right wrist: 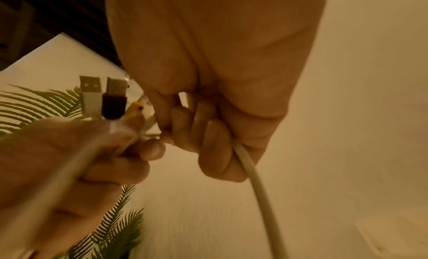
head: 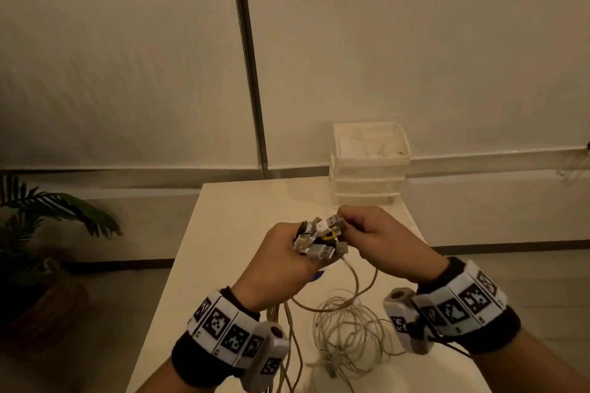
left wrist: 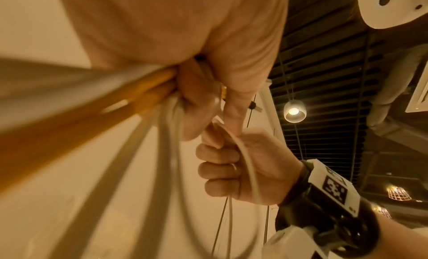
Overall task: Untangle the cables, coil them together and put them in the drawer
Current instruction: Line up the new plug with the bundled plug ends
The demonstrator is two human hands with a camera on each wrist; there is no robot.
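My left hand point(head: 289, 252) grips a bunch of cable ends, and their USB plugs point(head: 322, 238) stick out past its fingers above the white table point(head: 230, 233). The plugs point(right wrist: 102, 96) show white and black in the right wrist view. My right hand point(head: 373, 233) sits just to their right, its fingers curled round one white cable point(right wrist: 250, 171) that runs down out of the fist. The cables point(left wrist: 162, 134) hang in loops from the left fist point(left wrist: 201, 91). A loose white tangle point(head: 348, 332) lies on the table below both wrists. The drawer unit point(head: 368, 163) stands at the table's far right.
The drawer unit is white plastic with stacked drawers and an open top tray. A potted palm point(head: 41, 233) stands on the floor left of the table. A metal pole point(head: 250, 67) rises behind the table's far edge.
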